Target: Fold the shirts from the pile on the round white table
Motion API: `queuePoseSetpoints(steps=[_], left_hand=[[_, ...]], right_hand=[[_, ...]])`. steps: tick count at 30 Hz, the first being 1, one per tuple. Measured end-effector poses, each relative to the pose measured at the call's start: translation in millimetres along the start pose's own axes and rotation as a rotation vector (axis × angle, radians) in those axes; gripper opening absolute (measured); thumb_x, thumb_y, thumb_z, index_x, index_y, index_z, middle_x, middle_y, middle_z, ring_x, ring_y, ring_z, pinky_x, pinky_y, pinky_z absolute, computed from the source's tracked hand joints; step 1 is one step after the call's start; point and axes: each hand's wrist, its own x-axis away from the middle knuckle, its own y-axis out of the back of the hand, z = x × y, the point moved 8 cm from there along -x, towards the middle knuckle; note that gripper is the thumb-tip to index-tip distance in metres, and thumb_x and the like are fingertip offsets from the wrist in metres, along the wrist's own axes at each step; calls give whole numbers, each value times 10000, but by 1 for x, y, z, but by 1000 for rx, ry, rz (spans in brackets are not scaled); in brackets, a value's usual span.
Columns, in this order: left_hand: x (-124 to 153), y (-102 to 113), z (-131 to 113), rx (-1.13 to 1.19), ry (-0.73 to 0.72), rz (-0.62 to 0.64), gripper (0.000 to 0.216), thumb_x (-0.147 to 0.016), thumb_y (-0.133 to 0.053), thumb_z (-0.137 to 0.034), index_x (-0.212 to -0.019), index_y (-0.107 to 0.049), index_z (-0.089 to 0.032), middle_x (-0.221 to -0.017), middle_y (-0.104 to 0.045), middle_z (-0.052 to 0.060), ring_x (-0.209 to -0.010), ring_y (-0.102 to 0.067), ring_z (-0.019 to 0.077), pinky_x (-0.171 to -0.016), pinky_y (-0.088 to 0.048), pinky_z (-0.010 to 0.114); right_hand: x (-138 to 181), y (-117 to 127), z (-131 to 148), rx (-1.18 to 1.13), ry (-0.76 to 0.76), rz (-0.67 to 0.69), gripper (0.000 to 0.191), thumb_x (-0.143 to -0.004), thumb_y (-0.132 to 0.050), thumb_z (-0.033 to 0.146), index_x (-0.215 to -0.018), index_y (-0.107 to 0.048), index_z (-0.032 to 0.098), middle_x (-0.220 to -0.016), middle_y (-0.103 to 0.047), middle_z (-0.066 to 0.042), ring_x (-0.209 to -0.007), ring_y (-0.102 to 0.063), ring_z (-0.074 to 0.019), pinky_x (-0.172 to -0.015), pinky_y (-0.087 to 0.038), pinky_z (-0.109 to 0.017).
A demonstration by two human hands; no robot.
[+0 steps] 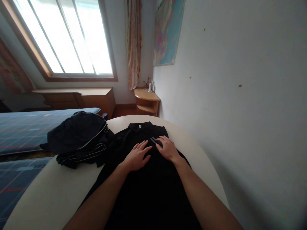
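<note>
A black collared shirt (146, 188) lies spread flat on a round white table (57, 195), collar pointing away from me. My left hand (137, 156) rests palm down on the shirt's chest, fingers stretched out. My right hand (167, 148) lies flat beside it, fingers spread, touching a small grey striped patch (153, 140) on the fabric. Neither hand holds anything. The two hands almost meet at the fingertips.
A heap of dark clothes with white piping (79, 137) sits on the table's left side. Beds with blue plaid covers (24, 127) stand to the left. A wooden corner shelf (146, 101), a desk under the window (79, 97), and a plain wall (240, 95) on the right.
</note>
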Motion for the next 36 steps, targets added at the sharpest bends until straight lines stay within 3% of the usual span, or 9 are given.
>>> queuePoseSetpoints(steps=[4, 6, 12, 18, 22, 26, 29, 33, 36], left_hand=[[0, 0, -1, -10, 10, 7, 511, -971, -474, -394, -1465, -458, -265, -1608, -296, 86, -1489, -244, 242, -1211, -211, 454], [0, 0, 0, -14, 16, 4, 515, -969, -475, -396, -1467, -456, -266, -1607, -297, 86, -1489, -246, 244, -1209, -217, 455], [-1, 0, 0, -4, 21, -3, 519, -961, -487, -395, -1466, -458, -281, -1604, -308, 78, -1485, -256, 253, -1210, -213, 462], [-1, 2, 0, -2, 25, 0, 516, -960, -480, -398, -1464, -458, -291, -1606, -305, 68, -1484, -260, 244, -1211, -215, 458], [-2, 0, 1, 1, 32, 0, 517, -959, -477, -397, -1466, -451, -298, -1611, -295, 59, -1493, -233, 242, -1213, -207, 461], [-2, -2, 3, -1, 33, 0, 512, -972, -455, -405, -1472, -442, -298, -1614, -287, 61, -1499, -212, 237, -1214, -204, 462], [-3, -4, 4, 5, 30, 1, 509, -978, -449, -405, -1476, -438, -303, -1615, -282, 50, -1502, -202, 236, -1214, -202, 463], [-4, -3, 4, 7, 27, -10, 490, -988, -434, -407, -1467, -449, -306, -1609, -298, 35, -1502, -199, 229, -1217, -200, 451], [-6, -3, 4, -4, 24, -2, 486, -994, -420, -403, -1469, -446, -302, -1604, -310, 39, -1502, -199, 224, -1214, -205, 453]], right_hand=[[-4, -5, -11, 86, -129, 1, 713, -907, -485, 540, -1521, -366, 198, -1613, -258, -136, -1498, -168, -284, -1186, -146, -463], [-7, -9, -13, 112, -162, 48, 728, -916, -448, 573, -1525, -351, 185, -1616, -244, -146, -1500, -152, -295, -1187, -110, -494], [-32, 3, -9, 180, -194, -36, 556, -945, -426, 477, -1368, -517, 128, -1464, -468, -186, -1417, -314, -321, -1172, -122, -503], [-67, -11, -11, 204, -233, 2, 813, -939, -407, 504, -1541, -200, -2, -1627, -160, -199, -1498, -134, -297, -1199, -101, -441], [-75, -20, -17, 165, -244, 20, 835, -942, -319, 575, -1545, -215, 6, -1634, -148, -172, -1512, -84, -270, -1206, -66, -458], [-79, -24, -17, 163, -163, 72, 830, -945, -303, 589, -1558, -199, 38, -1645, -112, -127, -1517, -65, -245, -1211, -38, -464], [-77, -19, -17, 177, -195, 58, 782, -973, -286, 538, -1551, -207, 18, -1638, -140, -143, -1514, -87, -257, -1211, -35, -468], [-64, -9, 4, 191, -139, -59, 682, -997, -271, 424, -1529, -268, -2, -1612, -240, -165, -1500, -153, -254, -1211, -53, -410], [-44, -12, 18, 161, -81, -50, 658, -1005, -244, 424, -1537, -283, 40, -1617, -246, -134, -1498, -165, -247, -1206, -95, -385]])
